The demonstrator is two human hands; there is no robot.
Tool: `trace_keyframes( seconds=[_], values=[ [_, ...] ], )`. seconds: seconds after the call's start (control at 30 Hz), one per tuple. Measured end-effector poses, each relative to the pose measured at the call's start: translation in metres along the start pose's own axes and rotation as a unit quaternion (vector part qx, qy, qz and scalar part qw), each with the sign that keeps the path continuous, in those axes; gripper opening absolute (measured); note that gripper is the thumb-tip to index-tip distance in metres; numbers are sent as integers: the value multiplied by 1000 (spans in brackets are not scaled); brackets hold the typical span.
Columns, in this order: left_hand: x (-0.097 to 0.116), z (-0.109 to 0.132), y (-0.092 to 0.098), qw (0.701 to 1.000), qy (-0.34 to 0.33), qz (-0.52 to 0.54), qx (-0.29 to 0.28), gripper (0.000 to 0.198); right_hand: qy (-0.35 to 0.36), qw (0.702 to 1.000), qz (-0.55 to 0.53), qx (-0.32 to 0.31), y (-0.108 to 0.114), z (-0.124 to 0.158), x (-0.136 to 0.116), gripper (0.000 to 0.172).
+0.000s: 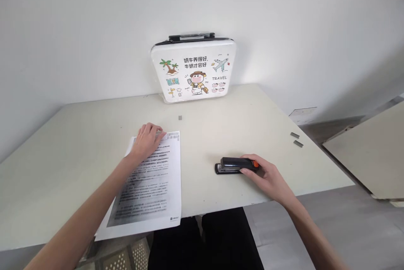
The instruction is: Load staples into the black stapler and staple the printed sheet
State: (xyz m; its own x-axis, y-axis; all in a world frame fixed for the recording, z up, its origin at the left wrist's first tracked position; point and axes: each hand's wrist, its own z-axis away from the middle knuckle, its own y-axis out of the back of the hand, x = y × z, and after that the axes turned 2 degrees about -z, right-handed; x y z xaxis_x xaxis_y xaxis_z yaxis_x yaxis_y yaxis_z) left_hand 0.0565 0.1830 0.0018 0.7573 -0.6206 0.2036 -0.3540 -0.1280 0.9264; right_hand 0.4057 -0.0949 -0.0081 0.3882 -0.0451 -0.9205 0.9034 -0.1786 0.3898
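My left hand (147, 140) is at the top edge of a printed sheet of paper (148, 196), its fingers bent and closed over that edge; the fingertips are partly hidden. The paper's lower end juts past the table's front edge. My right hand (267, 177) grips the rear of a black stapler (235, 165) with an orange-red patch, thumb on the near side and fingers across the top. The stapler lies on the table, its front end pointing left, toward the paper but apart from it.
A white case (195, 70) with cartoon prints and a black handle leans against the wall behind the pale table (78, 144). One small grey piece (180, 117) lies before it. Two strips of staples (298, 144) lie near the right edge. Another pale panel (372, 156) stands farther right.
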Motion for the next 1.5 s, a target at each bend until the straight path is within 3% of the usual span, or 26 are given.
trace_keyframes(
  seconds=[0.07,0.13,0.43,0.63,0.83,1.0,1.1,1.3,1.5],
  values=[
    [-8,3,-5,1000,23,-4,-11,29,-4,1000,5,6,-2,1,1,37],
    [0,8,-12,999,34,16,-14,28,-1,1000,11,15,-4,2,2,38],
    [91,35,-27,982,-32,173,-75,26,-2,997,57,47,-6,5,14,41],
    [127,45,-34,979,-47,187,-69,19,-13,997,61,55,-6,5,17,44],
    [132,52,-26,978,-57,195,-48,20,-10,996,85,36,-2,5,13,45],
    [128,57,-10,924,-273,247,-105,21,-25,992,120,-3,7,-3,-9,46],
    [130,61,-7,905,-332,235,-124,27,-53,986,157,11,2,-14,-26,48],
    [136,74,-13,910,-358,178,-112,46,-40,963,266,-6,-26,-35,-56,52],
    [137,81,-19,920,-343,156,-107,50,-42,945,321,-33,-48,-42,-74,57]
  ],
)
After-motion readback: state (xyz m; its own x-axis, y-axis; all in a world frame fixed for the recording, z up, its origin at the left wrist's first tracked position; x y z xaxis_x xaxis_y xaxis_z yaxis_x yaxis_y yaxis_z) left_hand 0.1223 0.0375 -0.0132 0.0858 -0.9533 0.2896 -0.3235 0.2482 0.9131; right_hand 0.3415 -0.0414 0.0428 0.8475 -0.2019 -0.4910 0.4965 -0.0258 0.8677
